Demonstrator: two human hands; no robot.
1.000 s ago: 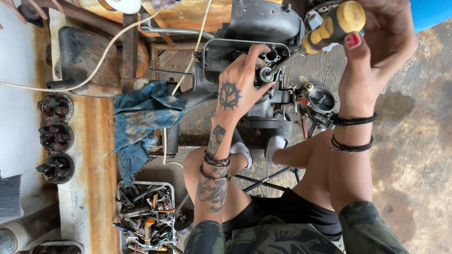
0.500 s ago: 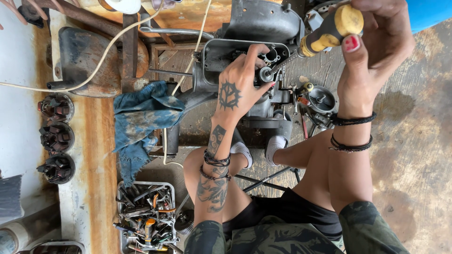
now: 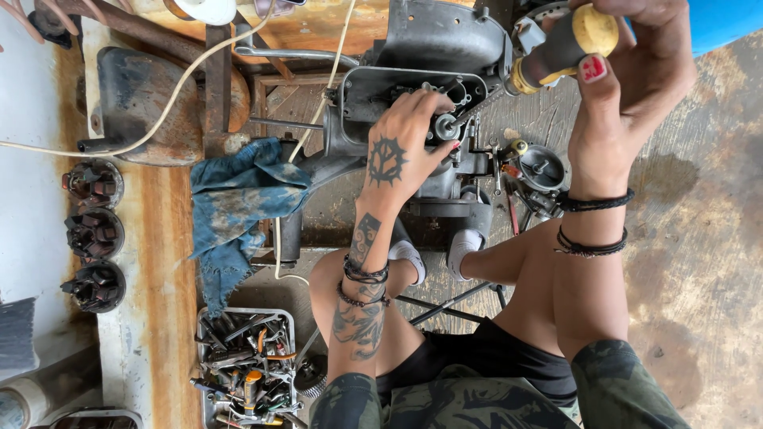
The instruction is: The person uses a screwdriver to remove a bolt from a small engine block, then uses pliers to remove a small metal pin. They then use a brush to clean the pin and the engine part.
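Fingers [image 3: 433, 107] hide engine [image 3: 445, 48] parts, screwdriver [image 3: 556, 52] tip unclear (right hand [image 3: 636, 87] cropped)

Yellow-capped, black-gripped screwdriver handle [image 3: 566, 44]; dull grey metal engine block [image 3: 433, 95]; stained blue cloth rag [image 3: 238, 202]; left hand [image 3: 401, 147] black star-like tattoo; right hand [image 3: 628, 87] red thumbnail; camo-patterned green sleeves [image 3: 445, 405]; rust-streaked white ledge [image 3: 155, 262].
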